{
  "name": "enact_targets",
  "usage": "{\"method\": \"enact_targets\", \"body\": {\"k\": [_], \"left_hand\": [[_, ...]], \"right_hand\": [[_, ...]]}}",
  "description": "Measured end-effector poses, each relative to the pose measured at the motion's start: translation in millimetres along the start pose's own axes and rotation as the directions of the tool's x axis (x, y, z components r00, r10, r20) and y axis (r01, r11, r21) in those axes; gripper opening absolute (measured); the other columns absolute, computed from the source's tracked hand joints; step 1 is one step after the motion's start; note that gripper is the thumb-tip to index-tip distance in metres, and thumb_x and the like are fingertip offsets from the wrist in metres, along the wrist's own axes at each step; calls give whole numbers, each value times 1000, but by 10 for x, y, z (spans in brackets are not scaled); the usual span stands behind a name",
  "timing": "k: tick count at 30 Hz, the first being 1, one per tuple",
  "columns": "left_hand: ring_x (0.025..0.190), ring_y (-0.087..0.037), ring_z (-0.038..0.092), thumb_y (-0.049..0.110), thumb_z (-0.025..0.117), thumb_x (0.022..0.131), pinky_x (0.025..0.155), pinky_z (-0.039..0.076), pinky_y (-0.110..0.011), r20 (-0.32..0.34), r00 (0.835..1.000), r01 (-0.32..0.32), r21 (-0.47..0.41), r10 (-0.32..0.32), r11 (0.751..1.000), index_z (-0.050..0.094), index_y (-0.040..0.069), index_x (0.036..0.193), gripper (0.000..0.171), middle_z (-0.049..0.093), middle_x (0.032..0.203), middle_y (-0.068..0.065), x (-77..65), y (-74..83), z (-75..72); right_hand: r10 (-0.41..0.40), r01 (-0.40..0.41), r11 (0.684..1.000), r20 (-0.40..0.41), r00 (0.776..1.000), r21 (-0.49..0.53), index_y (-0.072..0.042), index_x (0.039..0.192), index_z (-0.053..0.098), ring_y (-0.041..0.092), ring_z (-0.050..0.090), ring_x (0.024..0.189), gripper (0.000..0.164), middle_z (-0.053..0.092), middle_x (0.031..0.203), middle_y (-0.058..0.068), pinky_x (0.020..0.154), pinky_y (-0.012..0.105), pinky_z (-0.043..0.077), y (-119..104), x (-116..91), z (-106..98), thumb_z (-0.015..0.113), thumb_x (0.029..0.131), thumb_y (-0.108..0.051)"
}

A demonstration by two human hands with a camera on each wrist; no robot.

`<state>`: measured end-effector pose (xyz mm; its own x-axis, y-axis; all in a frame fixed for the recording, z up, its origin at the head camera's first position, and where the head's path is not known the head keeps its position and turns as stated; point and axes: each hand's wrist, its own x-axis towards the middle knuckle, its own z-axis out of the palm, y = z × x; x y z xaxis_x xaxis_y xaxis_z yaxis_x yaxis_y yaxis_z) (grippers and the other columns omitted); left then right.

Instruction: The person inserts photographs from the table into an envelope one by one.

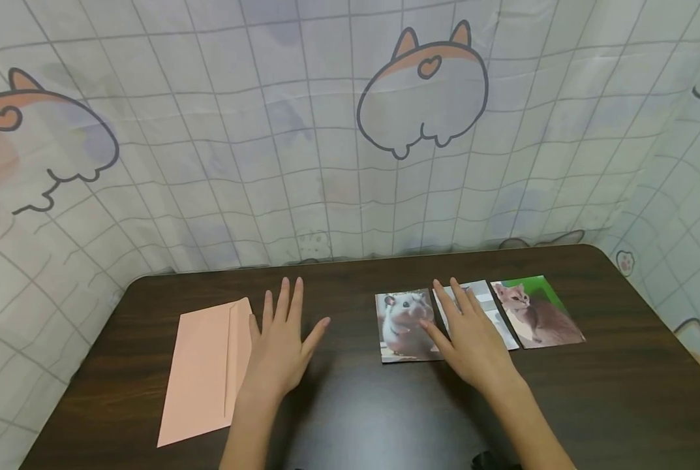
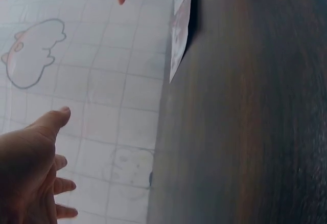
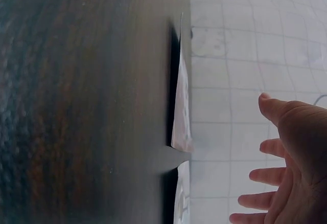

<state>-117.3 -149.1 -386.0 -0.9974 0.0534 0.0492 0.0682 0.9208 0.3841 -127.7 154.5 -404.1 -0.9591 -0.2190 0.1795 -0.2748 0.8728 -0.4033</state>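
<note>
My left hand point(image 1: 280, 349) hovers over the table with its fingers spread and straight, holding nothing. Just to its left lies a pink paper envelope point(image 1: 199, 375), partly covered by that hand and forearm. Over the picture cards hangs my right hand point(image 1: 475, 343), its fingers also spread. A hamster card point(image 1: 405, 320) lies under its thumb side. The middle card point(image 1: 490, 303) is mostly hidden by the hand, and a cat card point(image 1: 537, 313) with a green corner lies to the right. In the right wrist view, the right hand point(image 3: 299, 168) is apart from the slightly curled cards.
The dark wooden table point(image 1: 350, 418) has rounded far corners. Behind it and at both sides hangs a pale checked curtain point(image 1: 256, 163) with cartoon animal prints. A small black object point(image 1: 486, 461) shows at the bottom edge, beside the right forearm.
</note>
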Motion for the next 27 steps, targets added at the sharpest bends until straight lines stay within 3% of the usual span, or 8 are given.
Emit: {"method": "enact_targets", "body": {"k": [14,27], "left_hand": [[156,-60,5,52,41,111,117,10,-82,18,989,148,-16,-147,989,7,11,171,79,6,175,-25,-41,-190,-169],[151,-68,10,41,47,111,111,12,-87,12,975,221,-16,-220,975,6,4,169,80,10,171,-34,-80,-354,-270]], "right_hand": [[-14,14,997,2,1000,74,-4,166,30,52,33,152,75,28,168,30,115,67,38,26,12,11,63,106,-34],[-11,12,997,-5,1000,80,-4,165,32,52,35,151,74,29,168,30,112,68,41,41,12,-36,64,106,-36]]}}
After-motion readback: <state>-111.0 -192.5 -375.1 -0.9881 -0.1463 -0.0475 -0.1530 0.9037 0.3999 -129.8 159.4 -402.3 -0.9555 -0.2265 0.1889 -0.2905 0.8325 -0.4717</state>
